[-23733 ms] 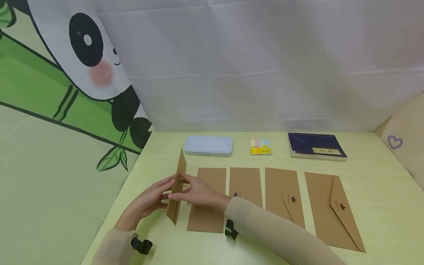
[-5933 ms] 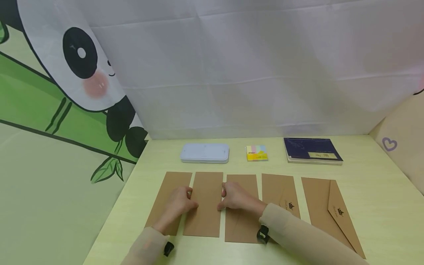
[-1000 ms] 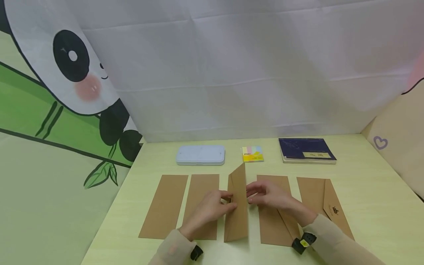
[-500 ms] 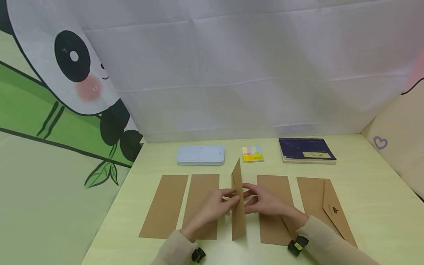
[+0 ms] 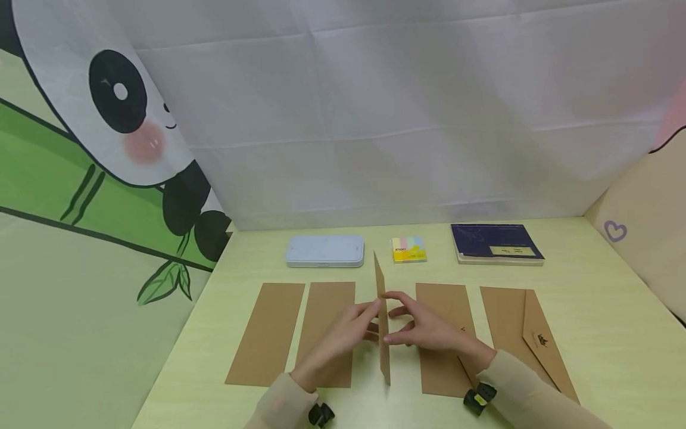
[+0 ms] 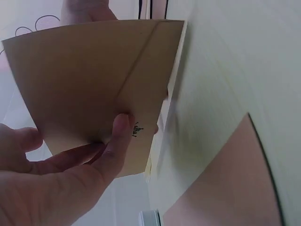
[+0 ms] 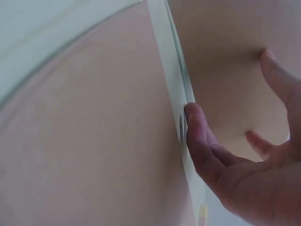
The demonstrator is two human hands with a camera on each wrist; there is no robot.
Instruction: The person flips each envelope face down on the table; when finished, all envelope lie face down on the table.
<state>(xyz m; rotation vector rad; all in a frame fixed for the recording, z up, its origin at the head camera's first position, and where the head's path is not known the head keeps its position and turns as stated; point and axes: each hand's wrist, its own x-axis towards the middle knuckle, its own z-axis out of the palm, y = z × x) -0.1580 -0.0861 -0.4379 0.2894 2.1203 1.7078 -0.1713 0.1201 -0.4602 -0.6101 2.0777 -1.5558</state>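
A brown kraft envelope (image 5: 379, 271) stands on its long edge between my two hands, almost edge-on in the head view. My left hand (image 5: 343, 336) holds it from the left. In the left wrist view, the thumb (image 6: 122, 126) presses the flap face near a small dark crown print. My right hand (image 5: 429, 326) holds it from the right, index finger and thumb tips against the plain face. In the right wrist view, its other fingers (image 7: 200, 136) curl near the lower edge, and the left wrist view shows fingertips peeking past that edge.
Two envelopes (image 5: 265, 333) lie plain side up at left, the second (image 5: 331, 298) partly under my left forearm. At right, two more (image 5: 440, 301) lie flap side up, the outer one (image 5: 504, 322) showing a crown. Behind are a pale case (image 5: 324, 250), sticky notes (image 5: 409, 250) and a navy notebook (image 5: 495, 243).
Earlier, my hands held the leftmost envelope upright, then the second; both now lie plain side up. Over the last second the middle envelope has tilted to near vertical and my right fingertips have met it.
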